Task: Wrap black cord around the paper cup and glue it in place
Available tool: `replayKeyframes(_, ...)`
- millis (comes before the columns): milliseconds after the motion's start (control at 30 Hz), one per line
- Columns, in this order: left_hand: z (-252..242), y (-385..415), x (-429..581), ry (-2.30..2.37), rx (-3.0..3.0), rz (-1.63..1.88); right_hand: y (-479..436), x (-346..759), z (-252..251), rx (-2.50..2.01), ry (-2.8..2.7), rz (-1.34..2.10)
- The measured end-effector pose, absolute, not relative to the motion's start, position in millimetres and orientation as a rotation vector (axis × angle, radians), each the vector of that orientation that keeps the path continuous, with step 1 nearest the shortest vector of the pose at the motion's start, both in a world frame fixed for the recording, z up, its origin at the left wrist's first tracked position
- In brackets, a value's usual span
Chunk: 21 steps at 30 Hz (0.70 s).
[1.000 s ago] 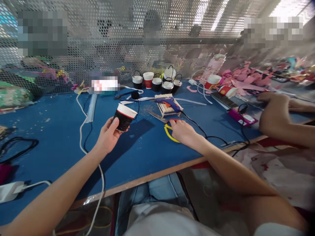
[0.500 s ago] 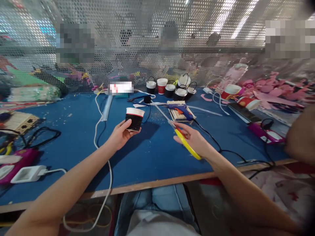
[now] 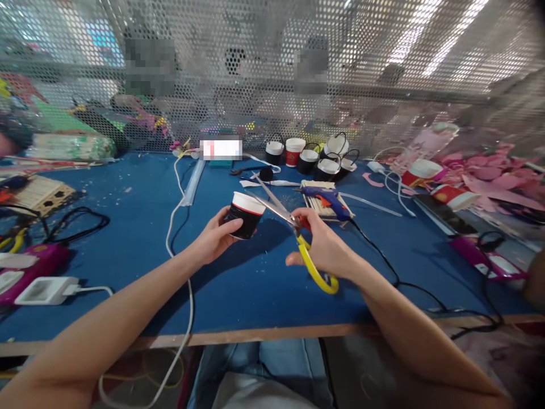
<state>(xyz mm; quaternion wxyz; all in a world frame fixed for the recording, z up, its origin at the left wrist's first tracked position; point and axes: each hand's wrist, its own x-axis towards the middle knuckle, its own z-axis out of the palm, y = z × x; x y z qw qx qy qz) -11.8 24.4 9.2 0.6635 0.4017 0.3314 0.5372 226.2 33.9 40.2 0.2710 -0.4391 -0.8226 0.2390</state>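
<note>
My left hand (image 3: 219, 234) is closed around a paper cup (image 3: 246, 218) wrapped in black, with a white rim and a thin red line below it. The cup tilts slightly to the right above the blue table (image 3: 238, 295). In my right hand (image 3: 326, 241) is a pair of scissors (image 3: 310, 267) with yellow and red handles. Their blades are spread and point up and left, one of them at the cup's rim; I cannot tell if it touches. Behind the scissors, a blue glue gun (image 3: 330, 200) rests on a small rack of wooden sticks (image 3: 317, 184).
Several black-wrapped cups with thin handles (image 3: 307, 161) and a red cup (image 3: 294, 153) stand by the mesh screen (image 3: 255, 102). Pink cut pieces (image 3: 498, 176) and a phone (image 3: 445, 215) lie right. Purple power strips (image 3: 489, 258), a white charger (image 3: 46, 290) and loose cables flank the table.
The scissors' blades have opened and moved left to the cup's rim. My left hand has brought the cup right and tilted it. The whole view has shifted slightly.
</note>
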Motion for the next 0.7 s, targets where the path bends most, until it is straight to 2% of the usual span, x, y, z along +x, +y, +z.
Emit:
replayKeyframes(133,10,22,-10,0.769,0.901,1.193,31,228,34,-1.215,-2.263,0.375)
replayKeyframes(300,11,20,-7,0.814,0.912,1.174,33,227,29,-1.212,-2.326,0.205)
replayKeyframes(700,8,20,-9,0.889,1.057,1.108,25,229,30,-1.237,-2.358,0.125)
